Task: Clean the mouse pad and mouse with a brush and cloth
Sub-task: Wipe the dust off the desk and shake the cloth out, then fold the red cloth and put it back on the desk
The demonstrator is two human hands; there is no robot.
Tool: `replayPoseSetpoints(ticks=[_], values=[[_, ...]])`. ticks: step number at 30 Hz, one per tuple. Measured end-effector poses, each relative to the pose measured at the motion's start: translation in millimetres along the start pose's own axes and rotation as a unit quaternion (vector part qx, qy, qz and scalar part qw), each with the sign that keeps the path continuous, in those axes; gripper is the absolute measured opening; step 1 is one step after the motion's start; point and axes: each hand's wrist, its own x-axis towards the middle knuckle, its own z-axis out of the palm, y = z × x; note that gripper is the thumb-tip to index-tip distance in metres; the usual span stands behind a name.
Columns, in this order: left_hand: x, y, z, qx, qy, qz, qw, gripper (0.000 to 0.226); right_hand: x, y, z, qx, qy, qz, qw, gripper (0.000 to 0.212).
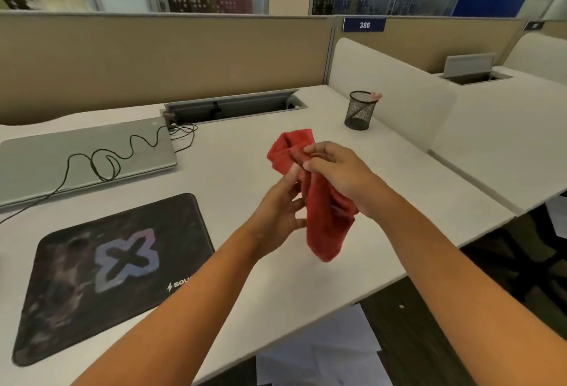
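Both hands hold a red cloth (pixel 322 226) above the white desk (pixel 245 152) at frame centre. Left hand (pixel 280 210) pinches its upper fold from below; right hand (pixel 337 170) grips it from the right, fingers curled, with the remainder hanging down. Black mouse pad (pixel 76 287) lies flat at lower left, apart from the cloth. Closed laptop (pixel 61 155) with a looped cable (pixel 101 164) sits at left; mesh pen cup (pixel 361 112) stands at upper right.

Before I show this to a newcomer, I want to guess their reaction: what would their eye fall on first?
The red cloth stands out, held above the white desk by the left hand and the right hand. Next comes the black mouse pad with its pale X at the near left, a closed laptop behind it.
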Motion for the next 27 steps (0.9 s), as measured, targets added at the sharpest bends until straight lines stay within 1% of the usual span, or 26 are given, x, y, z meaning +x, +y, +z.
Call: replayPoseSetpoints(ticks=[2,3,4,6,8,9,10,12,13,15,17,18,20,22,23,25,27], values=[[3,4,-12,-0.031,0.074,0.018,0.997,0.043,10,-9,9,0.027,-0.039,-0.02,0.999,0.017],[4,6,-20,-0.048,0.099,0.023,0.994,0.043,16,-12,11,0.04,-0.041,-0.03,0.998,0.017],[5,9,-27,-0.07,0.116,0.027,0.99,0.042,22,-15,12,0.055,-0.03,-0.038,0.997,0.02],[6,14,-43,-0.117,0.143,0.032,0.982,0.036,34,-18,15,0.075,0.022,-0.051,0.996,0.022],[7,19,-59,-0.143,0.16,0.035,0.976,0.039,44,-18,20,0.042,0.081,-0.057,0.994,0.007],[8,22,-65,-0.145,0.161,0.037,0.976,0.043,49,-17,23,0.011,0.086,-0.053,0.995,0.015],[8,24,-71,-0.143,0.156,0.038,0.977,0.048,53,-15,27,-0.018,0.065,-0.04,0.997,0.033],[10,28,-81,-0.121,0.136,0.033,0.983,0.057,57,-14,39,-0.053,-0.019,-0.006,0.998,0.068],[10,30,-84,-0.1,0.124,0.026,0.987,0.058,58,-15,47,-0.07,-0.058,-0.002,0.996,0.078],[11,33,-91,-0.051,0.115,0.013,0.992,0.052,63,-13,59,-0.125,-0.1,-0.031,0.987,0.087],[13,34,-100,-0.016,0.137,0.007,0.99,0.043,72,-10,64,-0.157,-0.091,-0.046,0.982,0.081],[15,35,-106,-0.006,0.156,0.001,0.988,0.038,77,-8,64,-0.134,-0.075,-0.033,0.988,0.073],[19,38,-116,-0.014,0.195,-0.01,0.981,0.023,86,-4,60,-0.021,-0.042,0.015,0.999,0.048],[23,40,-125,-0.039,0.227,-0.021,0.973,0.011,97,2,50,0.093,-0.011,0.076,0.993,0.02],[26,41,-128,-0.048,0.238,-0.023,0.97,0.01,102,6,44,0.121,-0.003,0.106,0.987,0.014],[32,44,-131,-0.057,0.253,-0.02,0.966,0.012,109,16,33,0.112,-0.029,0.171,0.978,0.01],[39,47,-133,-0.064,0.256,-0.015,0.965,0.014,114,28,25,0.074,-0.108,0.216,0.968,0.004]])
